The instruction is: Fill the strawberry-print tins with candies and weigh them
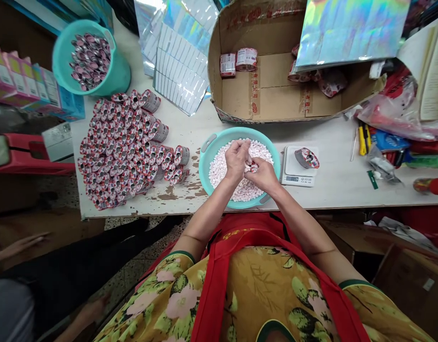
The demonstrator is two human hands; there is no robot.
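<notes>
A turquoise basin (204, 175) holds a heap of small pinkish-white pieces (244, 192), pebble-like or candy-like. Above that heap my right hand (263, 175) is closed around a small red printed container (253, 167), mostly hidden by the fingers. My left hand (236, 159) meets it there, fingers bunched together, with a few white pieces showing at its fingertips by the container's mouth. To the right of the basin, a similar printed container (306, 158) lies tilted on a white digital scale (298, 178); the display is too small to read.
Many open printed containers (115, 147) stand packed at left. Behind them is a turquoise bucket (122, 76) of small lids. A cardboard box (272, 102) with several wrapped packs is beyond the basin. A yellow cutter (363, 138) lies right. Another person's hand (23, 246) shows at lower left.
</notes>
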